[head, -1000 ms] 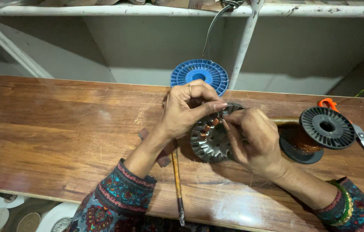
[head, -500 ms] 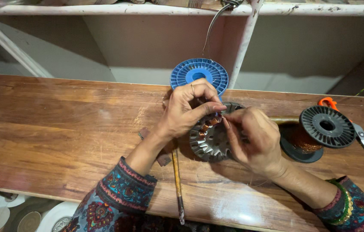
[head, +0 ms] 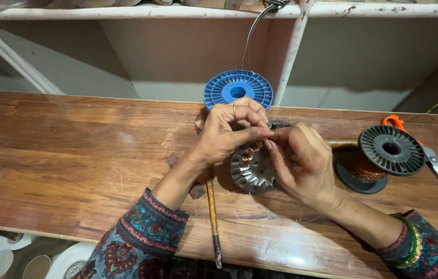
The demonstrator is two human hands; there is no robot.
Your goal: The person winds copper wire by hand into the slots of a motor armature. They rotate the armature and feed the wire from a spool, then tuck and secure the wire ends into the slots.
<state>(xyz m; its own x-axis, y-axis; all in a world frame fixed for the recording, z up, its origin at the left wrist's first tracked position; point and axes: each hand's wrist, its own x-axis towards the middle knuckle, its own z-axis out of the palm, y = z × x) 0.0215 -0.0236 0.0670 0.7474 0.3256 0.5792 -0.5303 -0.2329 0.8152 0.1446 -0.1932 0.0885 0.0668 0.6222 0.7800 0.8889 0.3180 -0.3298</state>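
A round grey metal stator (head: 252, 170) with copper windings in its slots stands tilted on the wooden bench (head: 74, 155). My left hand (head: 227, 132) curls over its top, fingertips pinched at the upper rim, a ring on one finger. My right hand (head: 304, 165) grips the stator's right side, thumb and forefinger meeting the left fingertips. Much of the stator's right half is hidden behind my right hand. I cannot make out any wire between the fingers.
A blue plastic spool (head: 238, 91) stands behind my hands. A black spool of copper wire (head: 379, 160) lies at the right, with orange-handled scissors (head: 436, 160) beyond it. A thin wooden stick (head: 213, 222) lies toward the front edge. A white shelf post (head: 292, 51) rises behind.
My hands stay on the stator; the fingertips have shifted slightly along its upper rim. Nothing else has moved.
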